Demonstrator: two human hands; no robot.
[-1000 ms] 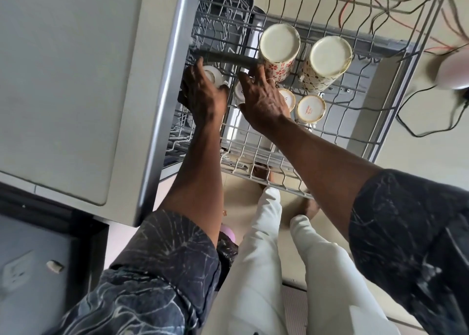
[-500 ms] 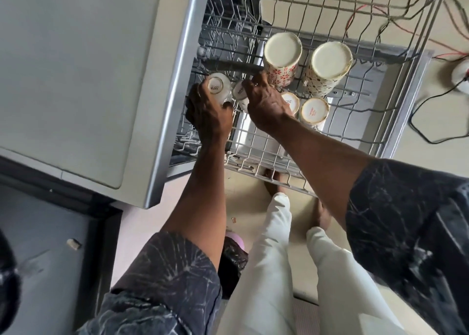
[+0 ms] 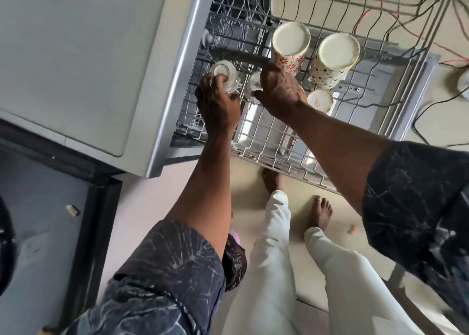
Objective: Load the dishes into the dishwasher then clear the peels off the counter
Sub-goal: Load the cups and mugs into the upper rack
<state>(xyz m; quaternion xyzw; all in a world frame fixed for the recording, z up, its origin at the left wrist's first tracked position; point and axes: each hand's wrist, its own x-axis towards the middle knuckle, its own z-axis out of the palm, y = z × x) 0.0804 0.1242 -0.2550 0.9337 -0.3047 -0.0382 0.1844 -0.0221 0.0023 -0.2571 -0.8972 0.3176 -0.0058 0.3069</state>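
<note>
- Now, the left hand point(image 3: 218, 103) grips a small cup point(image 3: 223, 72), upturned; the right hand point(image 3: 280, 93) pinches a second cup point(image 3: 253, 83) just beside it.
- Seat each rim-down between the rack point(image 3: 269, 141) tines, clear of the tall mugs point(image 3: 290, 45) beyond the right hand.

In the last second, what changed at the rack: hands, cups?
The left hand drew back from the dark bar and now grips the left small cup, its base more exposed. The right hand went from spread fingers to holding the second small cup. Unchanged: floral tall cup, dotted tall cup and right small cup, all upside down in the rack.
</note>
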